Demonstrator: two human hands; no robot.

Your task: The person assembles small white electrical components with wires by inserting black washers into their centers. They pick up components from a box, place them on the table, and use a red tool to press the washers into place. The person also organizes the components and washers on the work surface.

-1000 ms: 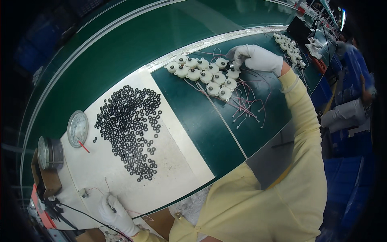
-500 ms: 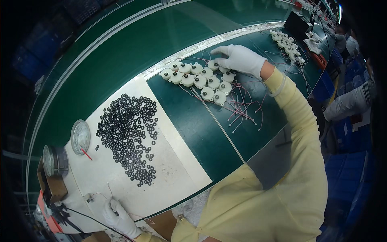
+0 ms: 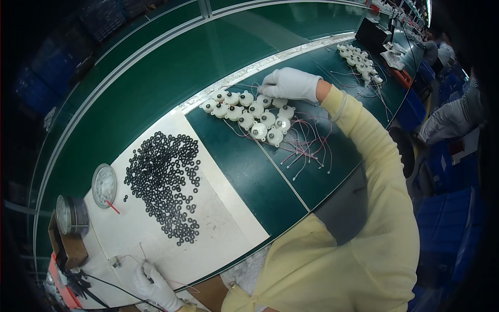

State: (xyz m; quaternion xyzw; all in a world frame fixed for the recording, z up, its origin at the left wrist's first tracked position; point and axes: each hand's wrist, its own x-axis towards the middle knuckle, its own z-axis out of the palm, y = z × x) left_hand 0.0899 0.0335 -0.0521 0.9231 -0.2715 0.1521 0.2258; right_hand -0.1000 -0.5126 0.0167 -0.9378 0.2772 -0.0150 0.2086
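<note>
White-gloved right hand (image 3: 290, 85), palm down (outstretched), at cream round parts (image 3: 255, 109)

Round white housings (image 3: 259, 126) cluster — dark hubs (image 3: 255, 109) up; on green tabletop (image 3: 244, 166).

The green bench (image 3: 236, 166) is covered at its left by a white board (image 3: 223, 218), on which black rings (image 3: 150, 169) are heaped and scattered, with a dish (image 3: 96, 191) set just beside them. On the green surface, round white parts (image 3: 259, 131) are packed together, their wires (image 3: 306, 152) strewn nearby; farther right, a second cluster (image 3: 358, 60) is laid near a black box (image 3: 372, 33).
</note>
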